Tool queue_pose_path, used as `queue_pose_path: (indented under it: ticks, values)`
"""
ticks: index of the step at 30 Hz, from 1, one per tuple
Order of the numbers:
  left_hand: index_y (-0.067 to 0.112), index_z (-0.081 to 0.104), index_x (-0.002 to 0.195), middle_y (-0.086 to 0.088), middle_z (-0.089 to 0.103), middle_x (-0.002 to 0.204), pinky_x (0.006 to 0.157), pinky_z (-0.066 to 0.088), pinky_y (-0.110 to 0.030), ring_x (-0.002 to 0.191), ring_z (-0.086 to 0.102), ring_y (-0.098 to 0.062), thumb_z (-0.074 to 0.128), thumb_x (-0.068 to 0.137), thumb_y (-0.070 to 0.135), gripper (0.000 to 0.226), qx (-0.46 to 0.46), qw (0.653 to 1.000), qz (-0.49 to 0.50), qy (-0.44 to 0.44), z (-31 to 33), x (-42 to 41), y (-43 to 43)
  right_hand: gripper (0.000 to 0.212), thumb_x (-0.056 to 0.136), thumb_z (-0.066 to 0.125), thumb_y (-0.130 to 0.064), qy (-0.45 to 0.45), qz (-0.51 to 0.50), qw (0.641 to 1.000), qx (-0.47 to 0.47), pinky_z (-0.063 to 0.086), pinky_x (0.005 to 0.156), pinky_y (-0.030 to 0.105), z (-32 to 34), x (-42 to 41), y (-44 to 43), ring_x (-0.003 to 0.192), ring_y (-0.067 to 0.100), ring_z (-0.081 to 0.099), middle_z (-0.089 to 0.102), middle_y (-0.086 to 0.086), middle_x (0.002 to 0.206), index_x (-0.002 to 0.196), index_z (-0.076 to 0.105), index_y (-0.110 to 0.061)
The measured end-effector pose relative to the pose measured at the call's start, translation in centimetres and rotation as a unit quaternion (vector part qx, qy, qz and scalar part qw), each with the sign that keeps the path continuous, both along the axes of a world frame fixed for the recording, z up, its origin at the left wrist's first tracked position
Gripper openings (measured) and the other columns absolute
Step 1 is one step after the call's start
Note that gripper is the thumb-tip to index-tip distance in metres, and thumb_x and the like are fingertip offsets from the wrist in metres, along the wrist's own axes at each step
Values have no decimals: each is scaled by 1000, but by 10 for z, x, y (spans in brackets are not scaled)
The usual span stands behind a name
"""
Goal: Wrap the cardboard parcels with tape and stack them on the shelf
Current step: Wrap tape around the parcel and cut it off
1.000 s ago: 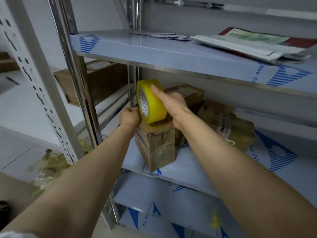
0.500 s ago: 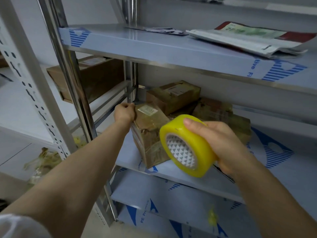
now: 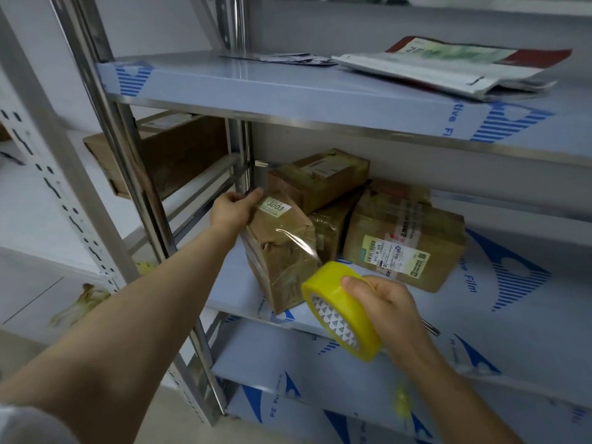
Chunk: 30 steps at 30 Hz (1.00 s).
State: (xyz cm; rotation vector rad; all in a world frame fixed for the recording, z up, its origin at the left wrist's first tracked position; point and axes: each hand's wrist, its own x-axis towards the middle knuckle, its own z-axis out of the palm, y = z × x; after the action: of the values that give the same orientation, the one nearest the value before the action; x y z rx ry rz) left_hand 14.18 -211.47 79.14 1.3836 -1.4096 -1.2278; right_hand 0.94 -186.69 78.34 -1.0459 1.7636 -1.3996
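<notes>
A: What can go wrong here for the person?

B: The strip of tape (image 3: 301, 243) is stretched free in the air between the parcel (image 3: 282, 267) and the tape roll (image 3: 339, 312). If the right hand (image 3: 387, 304) turns the roll, the strip may twist and stick to itself, or lie down with creases.

A: And the parcel itself?

B: It stands at the front left of the middle shelf (image 3: 499, 318), tilted, with its lower corner just at the shelf edge. I think a strong pull on the tape could drag it over that edge, because the left hand (image 3: 234, 211) holds it only at the top.

A: How do the fingers lie?

B: The left fingers are curled over the top left edge of the parcel, beside its white label. The right fingers are wrapped round the outside of the yellow roll and grasp it firmly.

A: How does the parcel look?

B: It is brown cardboard, dented and wrinkled, already shiny with clear tape on the front face. The surface is uneven, so new tape may not lie flat on it. Behind it are the other parcels (image 3: 407, 248), close to it or touching, and one of them rests on top of the rest
</notes>
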Motion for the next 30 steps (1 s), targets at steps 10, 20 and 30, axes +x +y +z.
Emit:
queue_pose_path:
  ticks: [10, 20, 30]
  values:
    - [14, 29, 147, -18, 31, 151, 116, 2, -53, 139, 27, -36, 34, 96, 49, 62, -215, 801, -101, -549, 30, -29, 7, 48, 82, 62, -49, 0, -41, 999, -1, 32, 48, 24, -59, 20, -25, 44, 9, 36, 37, -7, 43, 46, 45, -22]
    - [6, 58, 106, -18, 62, 108, 71, 40, -33, 88, 57, -30, 31, 98, 47, 50, -246, 803, -115, -531, 23, -39, -5, 40, 86, 63, -43, 14, -33, 999, -13, 34, 45, 18, -76, 17, -46, 43, 3, 39, 44, -9, 43, 49, 55, -30]
    - [20, 32, 147, -15, 16, 157, 109, -12, -59, 146, 0, -32, -3, 63, 93, 116, -200, 760, -183, -591, 37, -42, 29, 44, 76, 63, -56, -25, -48, 999, 4, 34, 50, 25, -72, 12, -57, 45, 10, 39, 40, -6, 43, 46, 51, -26]
